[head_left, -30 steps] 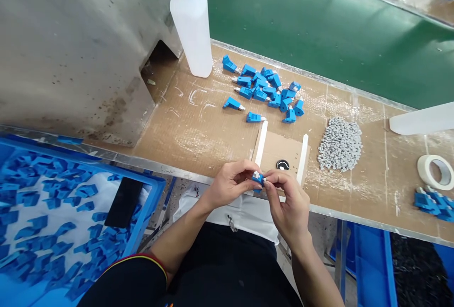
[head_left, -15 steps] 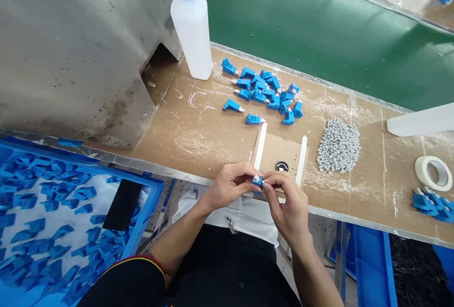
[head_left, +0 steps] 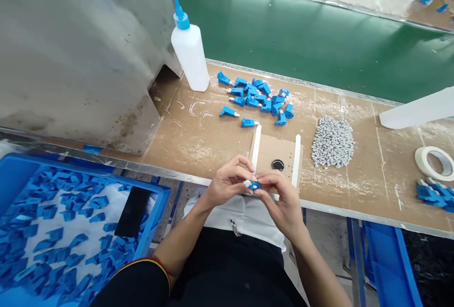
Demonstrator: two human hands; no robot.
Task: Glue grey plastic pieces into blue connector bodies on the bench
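Both hands meet at the table's front edge over a small blue plastic part (head_left: 255, 185) with white pieces on it. My left hand (head_left: 226, 183) has closed fingers at its left end, where a white piece sticks out. From the right, my right hand (head_left: 283, 198) pinches the same part between thumb and fingers, covering some of it. Just beyond lies a cardboard pad (head_left: 272, 148) with two white tape strips and a small black round dish (head_left: 277, 164). Further back is a loose group of similar blue parts (head_left: 252, 101), many with a white tip.
A white bottle (head_left: 191, 58) with a blue nozzle stands back left, beside a metal housing (head_left: 78, 51). Small grey pieces (head_left: 333, 142) are heaped to the right, then a tape roll (head_left: 433, 163). A blue bin (head_left: 161, 207) at left holds many blue parts and a black phone (head_left: 133, 211).
The blue part has been turned in my fingers, so its white end now points left. The whole view has shifted slightly as the head moved. Both hands keep hold of the part.
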